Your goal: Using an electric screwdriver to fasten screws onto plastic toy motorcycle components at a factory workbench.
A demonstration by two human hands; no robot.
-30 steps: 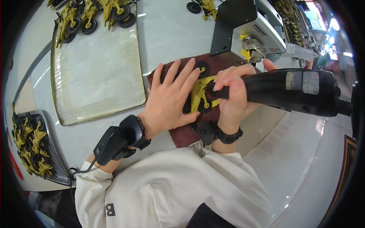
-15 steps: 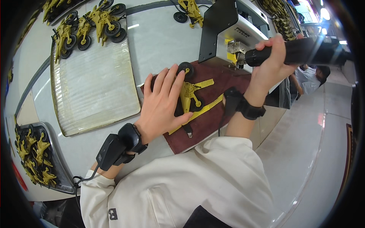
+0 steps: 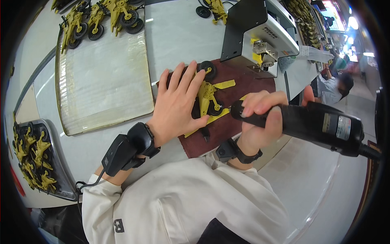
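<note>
My left hand lies flat over a yellow toy motorcycle with black wheels, fingers stretched out and thumb along its near side. The toy lies on its side on a dark red mat; part of it is hidden under my palm. In my right hand is a black electric screwdriver, held almost level with its tip pointing left. That tip is close to the hub of the toy's near wheel; whether it touches, I cannot tell. Strips of yellow tape run across the mat beside the toy.
Behind the mat stands a black and white screw feeder. A large shallow tray at left bears several toy motorcycles at its far end. A metal tray of yellow parts sits near left. Another person is at right.
My right hand has brought the screwdriver from the screw feeder down and left to the toy's near wheel. My left hand stays on the toy. The view has shifted slightly.
</note>
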